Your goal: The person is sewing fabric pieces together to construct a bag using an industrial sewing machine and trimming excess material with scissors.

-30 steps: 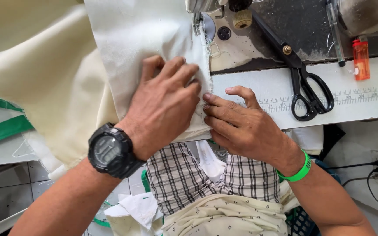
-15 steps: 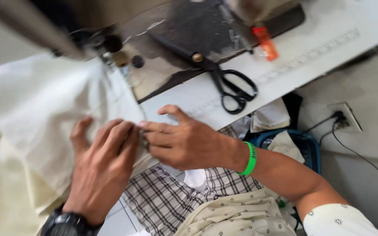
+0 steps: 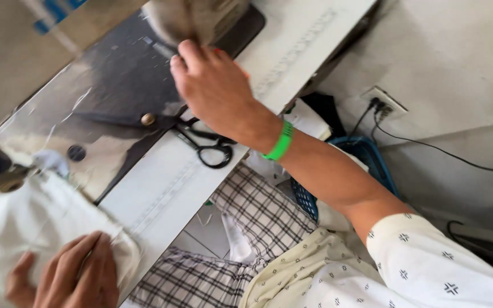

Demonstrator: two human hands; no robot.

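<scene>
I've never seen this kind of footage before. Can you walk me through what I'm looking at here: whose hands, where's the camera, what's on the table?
The camera sits on a person's head, looking down at their own two hands at a sewing table. The left hand presses flat on pale cloth at the lower left. The right hand, with a green wristband, reaches toward the far end of the table; what its fingers touch is blurred. Black-handled scissors lie on the table under that wrist. A blue basket stands below, beside the person's checked trousers.

A sewing workshop: a white bench (image 3: 292, 57) with a measuring strip along its front edge carries black-handled steel scissors (image 3: 203, 142), a sewing machine's dark metal bed (image 3: 109, 74) and cream woven cloth (image 3: 24, 228).
</scene>
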